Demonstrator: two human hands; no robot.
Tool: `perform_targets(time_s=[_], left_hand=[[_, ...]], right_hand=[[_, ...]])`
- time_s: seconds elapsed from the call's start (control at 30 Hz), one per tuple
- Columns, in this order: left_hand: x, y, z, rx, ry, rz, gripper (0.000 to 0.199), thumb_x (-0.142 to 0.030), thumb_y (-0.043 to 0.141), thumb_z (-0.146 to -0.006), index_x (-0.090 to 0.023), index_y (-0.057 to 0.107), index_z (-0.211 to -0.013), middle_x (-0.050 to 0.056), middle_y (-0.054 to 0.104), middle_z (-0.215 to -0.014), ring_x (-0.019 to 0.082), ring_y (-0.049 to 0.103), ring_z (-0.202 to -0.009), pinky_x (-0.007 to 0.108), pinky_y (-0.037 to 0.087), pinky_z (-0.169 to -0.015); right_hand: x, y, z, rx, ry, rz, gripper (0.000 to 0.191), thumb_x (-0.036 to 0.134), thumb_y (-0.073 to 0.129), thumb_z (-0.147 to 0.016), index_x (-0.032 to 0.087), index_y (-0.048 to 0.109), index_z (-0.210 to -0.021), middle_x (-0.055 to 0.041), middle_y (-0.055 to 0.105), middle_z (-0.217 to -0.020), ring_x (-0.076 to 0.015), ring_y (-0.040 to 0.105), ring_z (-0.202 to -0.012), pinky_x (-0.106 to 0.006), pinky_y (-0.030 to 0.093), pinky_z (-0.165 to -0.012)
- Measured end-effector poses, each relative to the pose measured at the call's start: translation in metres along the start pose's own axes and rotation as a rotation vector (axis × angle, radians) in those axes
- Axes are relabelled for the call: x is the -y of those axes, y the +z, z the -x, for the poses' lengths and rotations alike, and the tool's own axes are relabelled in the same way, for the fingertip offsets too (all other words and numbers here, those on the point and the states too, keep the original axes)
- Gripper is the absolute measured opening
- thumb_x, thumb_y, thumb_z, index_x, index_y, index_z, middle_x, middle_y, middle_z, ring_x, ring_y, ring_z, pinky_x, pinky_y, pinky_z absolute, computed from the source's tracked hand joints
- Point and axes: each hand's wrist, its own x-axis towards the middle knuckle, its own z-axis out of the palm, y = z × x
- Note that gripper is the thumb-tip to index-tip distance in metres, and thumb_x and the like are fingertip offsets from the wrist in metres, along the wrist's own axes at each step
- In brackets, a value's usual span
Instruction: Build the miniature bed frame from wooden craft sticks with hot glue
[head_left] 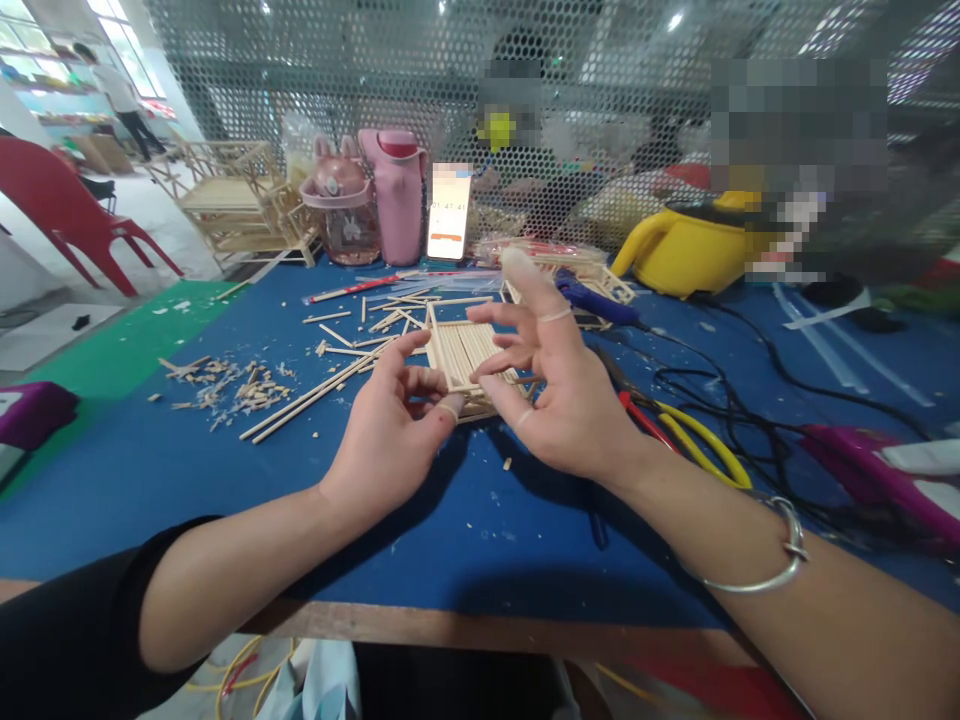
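A small wooden-stick model (pixel 459 345) with a slatted panel is in front of me on the blue table, between my hands. My left hand (pixel 401 420) grips its near left corner, thumb at the front and fingers curled along the side. My right hand (pixel 551 380) pinches the near right part, its thumb at the front edge and its index finger raised. Pale covers wrap the right index finger, the right thumb and the left thumb tip. My hands hide part of the model's front and right side.
Loose sticks (pixel 330 385) and wood scraps (pixel 244 385) lie left. A blue glue gun (pixel 596 298), yellow-handled pliers (pixel 705 450) and black cables (pixel 720 390) are right. Behind stand a phone (pixel 448 225), pink bottle (pixel 400 205), yellow container (pixel 694 250) and larger stick structure (pixel 232 200).
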Motion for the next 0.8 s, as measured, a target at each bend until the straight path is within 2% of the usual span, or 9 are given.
perform_targets(time_s=[0.17, 0.37, 0.53, 0.8], left_hand=[[0.0012, -0.0009, 0.0001, 0.016, 0.008, 0.005, 0.06, -0.011, 0.064, -0.074, -0.019, 0.037, -0.127, -0.003, 0.057, -0.079, 0.008, 0.056, -0.068, 0.021, 0.045, -0.06], [0.0011, -0.0013, 0.0008, 0.023, 0.006, 0.015, 0.059, -0.009, 0.062, -0.074, -0.018, 0.037, -0.127, -0.004, 0.057, -0.079, 0.009, 0.056, -0.07, 0.021, 0.046, -0.063], [-0.0002, -0.001, 0.0011, 0.018, 0.003, 0.014, 0.06, -0.01, 0.063, -0.072, -0.018, 0.037, -0.126, -0.004, 0.058, -0.078, 0.009, 0.057, -0.069, 0.022, 0.046, -0.062], [-0.003, -0.0038, 0.0006, 0.05, -0.006, 0.056, 0.071, -0.008, 0.067, -0.064, -0.019, 0.036, -0.127, -0.005, 0.062, -0.076, 0.009, 0.06, -0.068, 0.022, 0.048, -0.062]], right_hand=[[-0.0001, 0.0011, 0.0002, 0.04, 0.014, 0.0, 0.088, 0.011, 0.053, -0.078, 0.034, 0.006, -0.149, -0.0056, 0.046, -0.141, -0.017, 0.066, -0.095, -0.037, 0.057, -0.085], [0.0026, 0.0038, -0.0022, 0.02, -0.059, 0.097, 0.086, 0.011, 0.052, -0.078, 0.034, 0.008, -0.149, -0.0039, 0.047, -0.141, -0.0207, 0.061, -0.108, -0.041, 0.054, -0.089], [0.0016, 0.0044, -0.0032, 0.036, -0.04, 0.071, 0.089, 0.01, 0.05, -0.077, 0.037, 0.004, -0.148, -0.0021, 0.042, -0.145, -0.0209, 0.06, -0.11, -0.039, 0.056, -0.084], [0.0017, 0.0035, -0.003, 0.02, -0.015, 0.055, 0.091, 0.011, 0.055, -0.076, 0.037, 0.005, -0.148, -0.0031, 0.033, -0.152, -0.0228, 0.06, -0.111, -0.044, 0.054, -0.09]])
